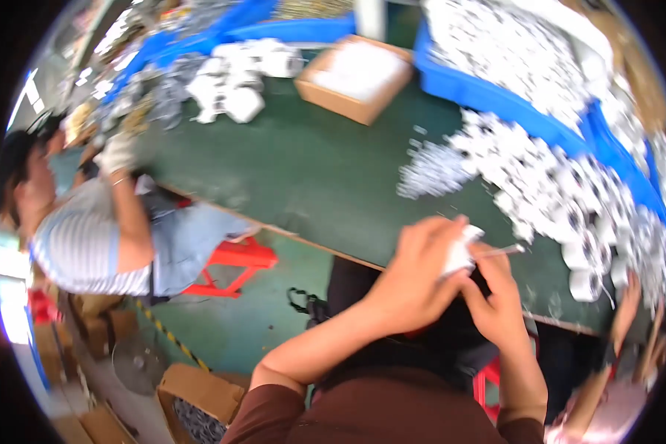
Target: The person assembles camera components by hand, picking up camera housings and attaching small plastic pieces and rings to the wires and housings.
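My left hand (414,277) is closed around a small white plastic-looking part (462,251) just over the table's front edge. Its exact kind is blurred. Close against it, my right hand (499,311) has its fingers bent in by the same part. A thin pale rod-like piece (503,251) sticks out to the right above the right fingers; which hand holds it I cannot tell. Beyond my hands, a pile of small clear pieces (433,170) lies on the green table (303,155), beside a heap of white parts (533,177).
Blue bins (496,103) of white parts line the back right. A cardboard box (359,111) with white contents and white rolls (240,103) stand farther back. On the left a co-worker (89,237) sits near a red stool (237,259); another person's hand (627,303) is at right.
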A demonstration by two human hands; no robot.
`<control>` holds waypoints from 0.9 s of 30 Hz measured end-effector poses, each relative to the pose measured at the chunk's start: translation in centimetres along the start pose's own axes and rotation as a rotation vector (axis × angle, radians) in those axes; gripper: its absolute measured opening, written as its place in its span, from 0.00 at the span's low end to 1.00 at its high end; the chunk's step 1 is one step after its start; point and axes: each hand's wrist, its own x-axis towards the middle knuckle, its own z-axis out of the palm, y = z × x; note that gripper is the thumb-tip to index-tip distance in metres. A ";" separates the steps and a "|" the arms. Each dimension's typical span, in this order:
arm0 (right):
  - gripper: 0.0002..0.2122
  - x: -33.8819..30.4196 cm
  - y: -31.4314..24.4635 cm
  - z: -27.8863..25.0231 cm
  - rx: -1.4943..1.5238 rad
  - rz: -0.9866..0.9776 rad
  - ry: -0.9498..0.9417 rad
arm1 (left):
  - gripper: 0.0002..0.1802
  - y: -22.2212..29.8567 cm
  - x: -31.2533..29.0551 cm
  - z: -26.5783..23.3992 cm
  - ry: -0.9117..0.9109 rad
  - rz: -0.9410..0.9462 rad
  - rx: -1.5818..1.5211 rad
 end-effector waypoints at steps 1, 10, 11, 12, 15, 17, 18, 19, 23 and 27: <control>0.21 0.5 -0.5 -0.8 0.109 0.056 -0.061 | 0.38 -0.1 0.2 -0.3 -0.017 0.022 0.057; 0.04 2.2 -3.0 -3.2 0.781 0.353 0.084 | 0.30 1.2 1.1 -0.3 -0.084 0.005 0.112; 0.04 2.2 -3.2 -3.2 0.784 0.358 0.088 | 0.28 1.3 1.1 -0.3 -0.074 0.026 0.164; 0.05 2.2 -3.3 -3.1 0.777 0.312 0.081 | 0.28 1.3 1.0 0.0 -0.080 0.023 0.164; 0.05 1.8 -3.7 -2.9 0.730 0.226 0.069 | 0.27 1.1 0.7 0.5 0.013 0.004 0.108; 0.05 1.6 -3.9 -2.8 0.621 0.213 0.135 | 0.23 1.0 1.0 0.4 0.073 0.027 0.173; 0.05 1.5 -3.6 -2.8 0.624 0.213 0.134 | 0.24 0.9 1.0 0.6 0.111 0.013 0.176; 0.04 1.4 -3.0 -2.8 0.496 0.183 0.137 | 0.24 0.6 1.0 0.6 0.108 0.013 0.179; 0.03 2.4 -2.9 -3.5 0.228 0.127 0.103 | 0.24 0.1 0.9 0.4 0.032 0.093 0.195; 0.03 3.0 -3.0 -2.7 0.252 0.068 0.146 | 0.21 0.3 1.0 0.6 0.031 0.116 0.200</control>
